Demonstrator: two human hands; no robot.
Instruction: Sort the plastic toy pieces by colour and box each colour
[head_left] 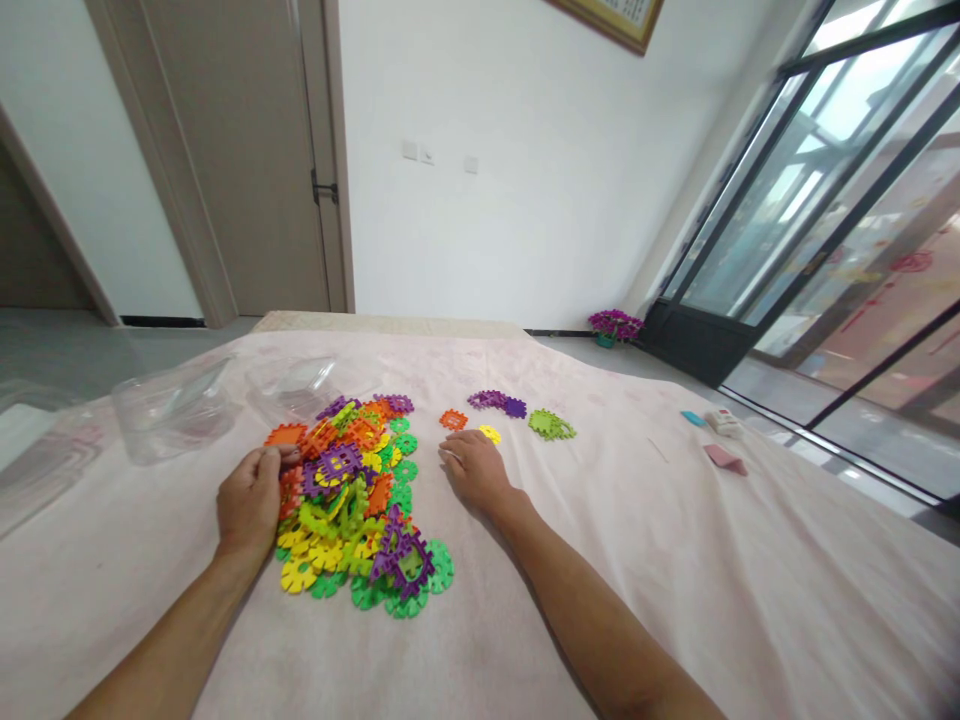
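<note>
A heap of plastic interlocking pieces (337,500) in yellow, green, orange and purple lies on the table left of centre. My left hand (251,495) is closed at the heap's left edge, its fingertips touching the pieces beside an orange square one (286,435); what they grip is hidden. To the right of the heap, my right hand (474,468) rests low over the cloth, fingers apart and holding nothing. Just beyond its fingers lie a yellow piece (491,434) and an orange piece (454,419). Farther back are purple pieces (487,399) and light green pieces (551,424).
A pale pink cloth (637,560) covers the table. Clear plastic containers (172,410) stand at the left. Toward the right edge lie a small white box (724,423), a blue item (693,418) and a pink item (724,459). A door and glass panels stand beyond.
</note>
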